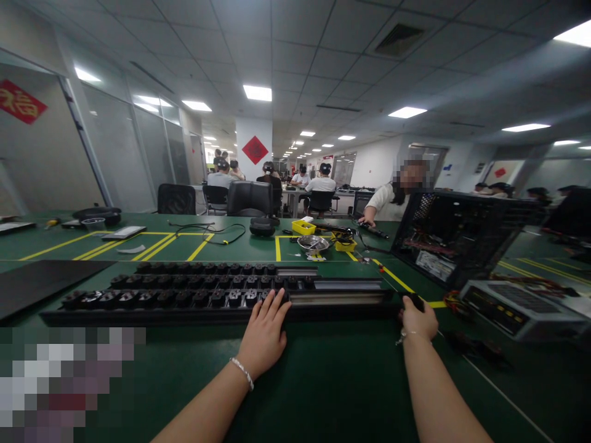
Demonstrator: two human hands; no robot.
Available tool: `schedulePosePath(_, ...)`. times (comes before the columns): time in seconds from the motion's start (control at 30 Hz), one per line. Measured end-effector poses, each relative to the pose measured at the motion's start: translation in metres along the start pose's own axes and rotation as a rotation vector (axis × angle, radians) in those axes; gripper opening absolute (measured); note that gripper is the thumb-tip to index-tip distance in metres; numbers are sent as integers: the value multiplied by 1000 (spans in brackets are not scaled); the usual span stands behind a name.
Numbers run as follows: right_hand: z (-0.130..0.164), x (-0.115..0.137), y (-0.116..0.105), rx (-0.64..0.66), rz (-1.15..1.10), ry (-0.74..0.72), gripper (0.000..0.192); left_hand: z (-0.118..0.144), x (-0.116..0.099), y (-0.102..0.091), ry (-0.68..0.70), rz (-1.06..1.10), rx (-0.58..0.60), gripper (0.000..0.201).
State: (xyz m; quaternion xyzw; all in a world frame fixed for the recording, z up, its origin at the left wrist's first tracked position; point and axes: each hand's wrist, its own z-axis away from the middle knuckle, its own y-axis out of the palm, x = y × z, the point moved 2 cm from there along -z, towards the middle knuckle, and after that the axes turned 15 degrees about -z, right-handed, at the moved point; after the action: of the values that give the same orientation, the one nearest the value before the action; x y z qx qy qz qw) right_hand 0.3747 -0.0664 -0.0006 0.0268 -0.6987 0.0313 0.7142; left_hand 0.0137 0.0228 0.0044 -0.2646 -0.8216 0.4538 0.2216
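Left hand (268, 332) rests, fingers slightly spread, on black power-strip rail (217, 315), right hand (419, 319) pinches small black part (417, 301) near rail's end.

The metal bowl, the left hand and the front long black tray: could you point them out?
Metal bowl (313, 250): head view, on its outer wall.
Left hand (266, 335): head view, on its back.
Front long black tray (184, 316): head view, on its near side.

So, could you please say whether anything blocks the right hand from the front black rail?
Nothing visible does: the right hand, holding a small dark piece, is at the right end of the front black rail.
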Motion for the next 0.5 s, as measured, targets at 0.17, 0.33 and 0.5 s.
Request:
schedulePosePath(0.17, -19, -17, -2, -60, -261, 61, 56, 0, 0, 0, 2, -5, 9, 61)
schedulePosePath(0.33, -32, -30, -10, -84, -227, 116, 49, 0, 1, -1, 8, -7, 25, 61)
schedulePosePath(0.5, -38, -36, -29, -51, -129, 121, 47, 0, 3, 0, 16, 2, 32, 61)
